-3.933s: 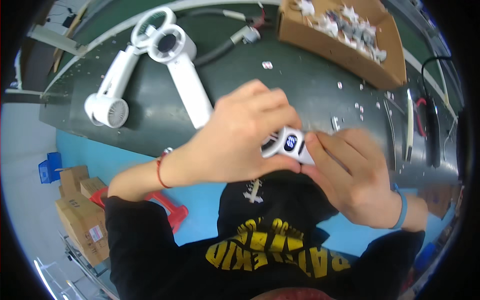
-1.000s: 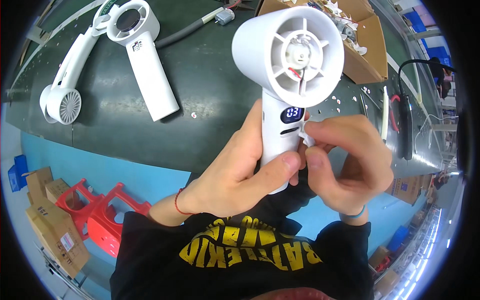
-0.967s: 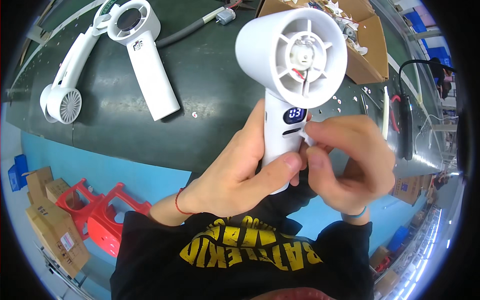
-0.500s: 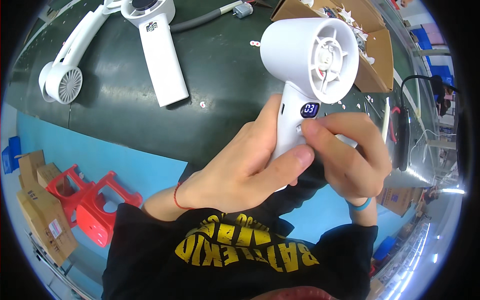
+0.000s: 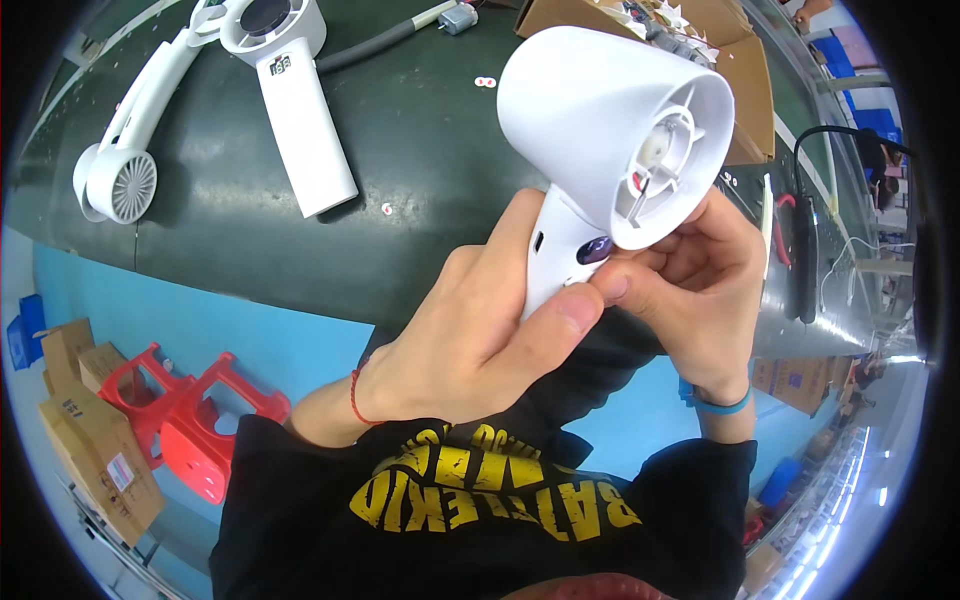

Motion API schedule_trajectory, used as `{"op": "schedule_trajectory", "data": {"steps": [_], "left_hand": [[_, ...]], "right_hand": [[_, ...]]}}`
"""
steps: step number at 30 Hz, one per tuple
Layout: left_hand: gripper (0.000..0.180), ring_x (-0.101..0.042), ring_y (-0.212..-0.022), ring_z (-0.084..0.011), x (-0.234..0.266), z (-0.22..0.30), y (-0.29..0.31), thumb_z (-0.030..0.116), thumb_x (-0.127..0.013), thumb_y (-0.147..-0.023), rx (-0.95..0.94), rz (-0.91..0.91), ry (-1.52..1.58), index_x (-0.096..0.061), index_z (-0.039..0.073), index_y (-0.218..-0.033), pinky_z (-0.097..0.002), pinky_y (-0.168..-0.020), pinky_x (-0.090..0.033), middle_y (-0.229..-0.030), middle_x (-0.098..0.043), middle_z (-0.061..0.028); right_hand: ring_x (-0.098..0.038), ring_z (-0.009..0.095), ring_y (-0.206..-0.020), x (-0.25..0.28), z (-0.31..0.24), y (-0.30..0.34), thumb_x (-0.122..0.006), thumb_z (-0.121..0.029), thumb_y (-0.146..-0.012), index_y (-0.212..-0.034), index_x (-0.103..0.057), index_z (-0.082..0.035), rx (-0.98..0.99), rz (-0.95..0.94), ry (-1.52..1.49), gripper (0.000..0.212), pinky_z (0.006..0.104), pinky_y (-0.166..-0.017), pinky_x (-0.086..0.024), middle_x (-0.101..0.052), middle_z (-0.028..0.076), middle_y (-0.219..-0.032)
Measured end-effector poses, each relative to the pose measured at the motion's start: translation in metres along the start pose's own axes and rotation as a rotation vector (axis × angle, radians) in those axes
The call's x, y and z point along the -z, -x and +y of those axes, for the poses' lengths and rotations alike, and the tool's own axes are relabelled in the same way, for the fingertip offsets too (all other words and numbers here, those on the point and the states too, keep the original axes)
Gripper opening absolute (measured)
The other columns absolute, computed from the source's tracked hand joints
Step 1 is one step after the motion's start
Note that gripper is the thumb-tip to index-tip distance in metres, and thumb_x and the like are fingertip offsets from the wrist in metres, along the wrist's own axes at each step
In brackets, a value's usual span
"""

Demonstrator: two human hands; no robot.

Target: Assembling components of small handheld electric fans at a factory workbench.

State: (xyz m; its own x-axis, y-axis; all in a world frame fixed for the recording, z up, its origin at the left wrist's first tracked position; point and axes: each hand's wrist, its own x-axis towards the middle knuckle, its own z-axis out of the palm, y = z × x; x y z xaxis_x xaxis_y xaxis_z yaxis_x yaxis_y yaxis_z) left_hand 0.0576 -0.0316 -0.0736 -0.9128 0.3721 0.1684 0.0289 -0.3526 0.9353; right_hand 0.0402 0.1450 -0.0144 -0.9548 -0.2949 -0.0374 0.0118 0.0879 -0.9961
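Observation:
A white handheld fan point(image 5: 590, 130) is held up over the near edge of the dark green workbench point(image 5: 420, 170). Its round head tilts to the right, with spokes, a hub and a bit of red showing inside the opening. My left hand point(image 5: 480, 310) wraps round the handle, thumb across the front. Beside the small dark oval display, my right hand point(image 5: 705, 290) pinches at the handle; its fingers curl behind, partly hidden by the fan's head. Further left on the bench lie a second white fan point(image 5: 305, 130) and a folded white fan point(image 5: 130, 170).
A cardboard box point(image 5: 750, 110) of small white and metal parts stands at the back right. Near the back lies a small motor point(image 5: 459, 18) beside a grey tube point(image 5: 385, 45). Red-handled pliers point(image 5: 783, 230) rest on the right. Red stools point(image 5: 200, 430) stand lower left.
The fan has turned so its opening faces further right, and its display has gone dark. My right hand has moved from the front button to the handle's right side, fingers behind it.

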Motion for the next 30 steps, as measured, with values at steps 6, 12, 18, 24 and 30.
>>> {"op": "schedule_trajectory", "data": {"steps": [6, 12, 18, 24, 30], "left_hand": [[0.042, -0.059, -0.064, -0.0121, 0.001, 0.008, 0.004, 0.020, -0.049, -0.095, 0.096, -0.014, 0.130, -0.040, -0.008, -0.126, -0.0269, -0.058, -0.047, -0.077, -0.060, -0.0099], [0.044, -0.057, -0.062, -0.0103, -0.004, 0.011, 0.002, 0.024, -0.045, -0.097, 0.099, 0.016, 0.171, -0.039, -0.006, -0.128, -0.0238, -0.056, -0.046, -0.080, -0.058, -0.0078], [0.047, -0.056, -0.063, -0.0101, -0.003, 0.011, -0.001, 0.024, -0.046, -0.097, 0.150, 0.015, 0.202, -0.037, -0.006, -0.131, -0.0243, -0.055, -0.046, -0.084, -0.058, -0.0078], [0.048, -0.057, -0.065, -0.0113, -0.007, 0.010, -0.003, 0.021, -0.047, -0.096, 0.112, 0.040, 0.222, -0.035, -0.006, -0.134, -0.0246, -0.056, -0.048, -0.091, -0.059, -0.0096], [0.048, -0.058, -0.067, -0.0116, 0.000, 0.011, -0.004, 0.019, -0.047, -0.095, 0.135, -0.030, 0.172, -0.033, -0.005, -0.135, -0.0254, -0.056, -0.048, -0.095, -0.057, -0.0096]], "right_hand": [[-0.068, 0.016, -0.084, -0.003, 0.004, 0.005, -0.077, 0.005, -0.075, -0.113, -0.055, 0.007, -0.039, -0.023, -0.098, 0.044, 0.0267, -0.077, -0.056, -0.065, 0.012, -0.096], [-0.065, 0.011, -0.082, -0.012, 0.007, 0.007, -0.071, 0.008, -0.081, -0.103, -0.057, 0.004, 0.033, 0.025, -0.235, 0.026, 0.0237, -0.073, -0.054, -0.066, 0.010, -0.094], [-0.063, 0.010, -0.082, -0.020, 0.012, 0.010, -0.069, 0.008, -0.082, -0.106, -0.056, 0.004, 0.015, 0.094, -0.316, 0.028, 0.0232, -0.073, -0.052, -0.065, 0.010, -0.095], [-0.063, 0.010, -0.078, -0.023, 0.015, 0.006, -0.068, 0.009, -0.083, -0.103, -0.055, 0.004, 0.069, 0.120, -0.324, 0.025, 0.0224, -0.064, -0.053, -0.064, 0.010, -0.093], [-0.063, 0.010, -0.073, -0.025, 0.012, 0.001, -0.066, 0.008, -0.084, -0.100, -0.053, 0.004, 0.012, 0.103, -0.376, 0.021, 0.0214, -0.055, -0.053, -0.062, 0.009, -0.091]]}}
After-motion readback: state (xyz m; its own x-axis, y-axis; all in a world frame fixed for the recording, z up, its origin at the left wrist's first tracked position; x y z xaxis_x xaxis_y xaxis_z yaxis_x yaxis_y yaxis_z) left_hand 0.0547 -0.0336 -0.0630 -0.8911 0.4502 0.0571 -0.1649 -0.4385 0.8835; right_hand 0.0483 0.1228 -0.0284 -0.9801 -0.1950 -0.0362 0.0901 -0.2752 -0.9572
